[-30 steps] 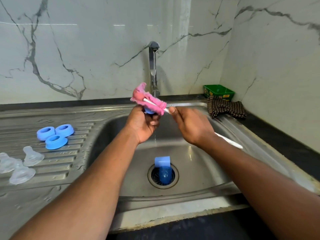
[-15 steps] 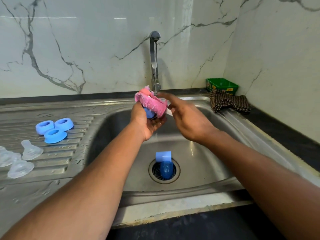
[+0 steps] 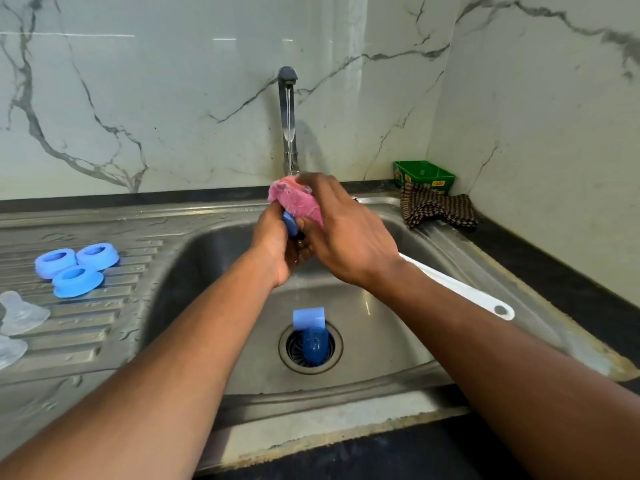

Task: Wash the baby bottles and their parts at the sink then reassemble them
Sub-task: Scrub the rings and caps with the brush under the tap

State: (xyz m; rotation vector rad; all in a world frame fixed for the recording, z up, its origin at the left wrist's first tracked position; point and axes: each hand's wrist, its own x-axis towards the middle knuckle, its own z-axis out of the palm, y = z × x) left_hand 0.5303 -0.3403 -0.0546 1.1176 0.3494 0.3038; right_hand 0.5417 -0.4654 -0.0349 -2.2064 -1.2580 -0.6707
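Observation:
Under the running tap, my left hand grips a small blue bottle part, mostly hidden by my fingers. My right hand holds the pink sponge head of a bottle brush against that part; the brush's white handle sticks out past my right wrist. Another blue bottle part lies over the drain of the steel sink. Three blue collar rings and clear silicone teats sit on the drainboard at the left.
A green box and a checked brown cloth lie at the back right corner of the counter. Marble walls stand behind and to the right. A dark countertop edges the sink.
My right hand slid up the brush from its handle onto the pink sponge head, closing over it on top of the blue part. Both hands rose closer under the tap.

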